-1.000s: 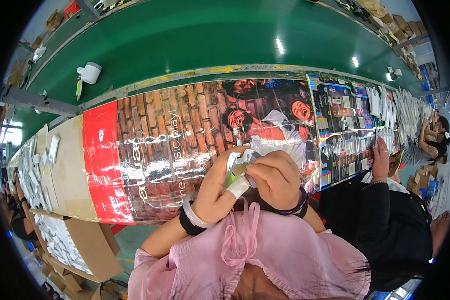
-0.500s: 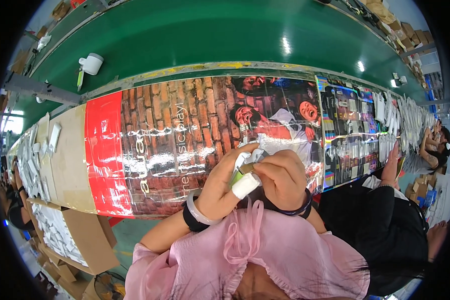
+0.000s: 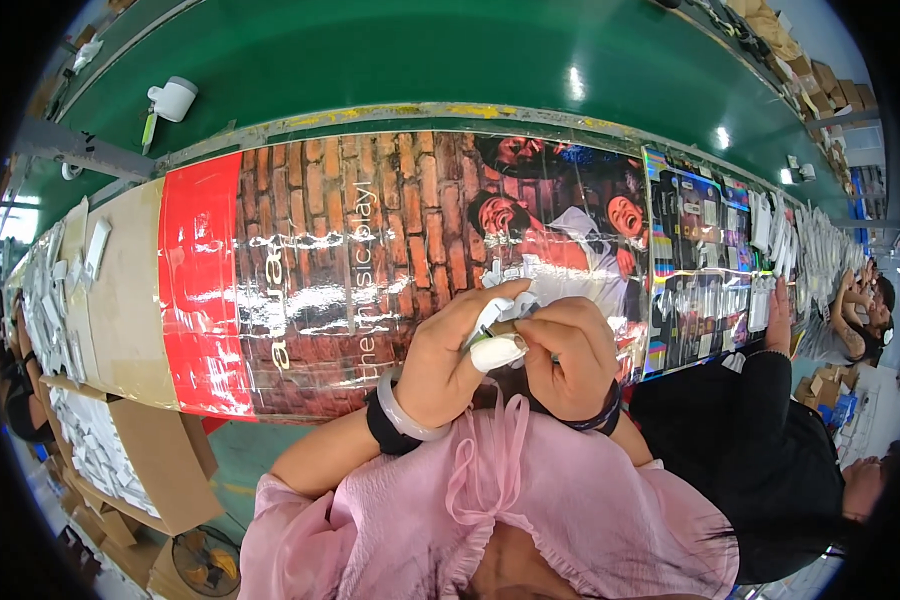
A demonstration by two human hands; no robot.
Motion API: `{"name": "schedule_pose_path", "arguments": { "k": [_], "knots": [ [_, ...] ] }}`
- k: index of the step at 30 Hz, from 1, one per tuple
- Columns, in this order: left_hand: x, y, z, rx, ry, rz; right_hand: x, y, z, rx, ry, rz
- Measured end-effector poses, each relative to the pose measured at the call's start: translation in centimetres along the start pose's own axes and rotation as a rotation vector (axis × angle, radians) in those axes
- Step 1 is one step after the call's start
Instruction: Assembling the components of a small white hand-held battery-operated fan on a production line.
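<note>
Together, fingers (image 3: 573, 330) around white piece (image 3: 494, 314), glossy sheet (image 3: 400, 250) ahead, yellow-marked edge (image 3: 475, 111) beyond

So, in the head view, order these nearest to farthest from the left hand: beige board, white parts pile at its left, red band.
From the left hand:
1. Red band, to its left.
2. Beige board, left of the red band.
3. White parts pile, at the board's left.

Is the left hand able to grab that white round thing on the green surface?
Probably not: the left hand is holding a small white piece, and the white round thing lies past the brick-print table cover.
</note>
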State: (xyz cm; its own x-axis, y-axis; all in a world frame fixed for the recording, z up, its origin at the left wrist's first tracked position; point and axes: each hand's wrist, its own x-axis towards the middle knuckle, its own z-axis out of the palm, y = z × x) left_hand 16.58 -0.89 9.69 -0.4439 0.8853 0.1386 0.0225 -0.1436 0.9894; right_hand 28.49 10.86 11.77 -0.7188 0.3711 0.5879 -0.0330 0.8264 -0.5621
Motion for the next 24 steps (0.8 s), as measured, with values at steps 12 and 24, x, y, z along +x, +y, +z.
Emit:
{"name": "schedule_pose_path", "arguments": {
  "k": [12, 24],
  "knots": [
    [-0.09, 0.8, -0.32, -0.097, -0.027, -0.271, -0.13, 0.42, 0.38, -0.025, -0.02, -0.021],
    [0.45, 0.73, -0.62, -0.114, -0.046, -0.257, 0.08, 0.14, 0.04, -0.03, -0.083, 0.056]
  ]
}}
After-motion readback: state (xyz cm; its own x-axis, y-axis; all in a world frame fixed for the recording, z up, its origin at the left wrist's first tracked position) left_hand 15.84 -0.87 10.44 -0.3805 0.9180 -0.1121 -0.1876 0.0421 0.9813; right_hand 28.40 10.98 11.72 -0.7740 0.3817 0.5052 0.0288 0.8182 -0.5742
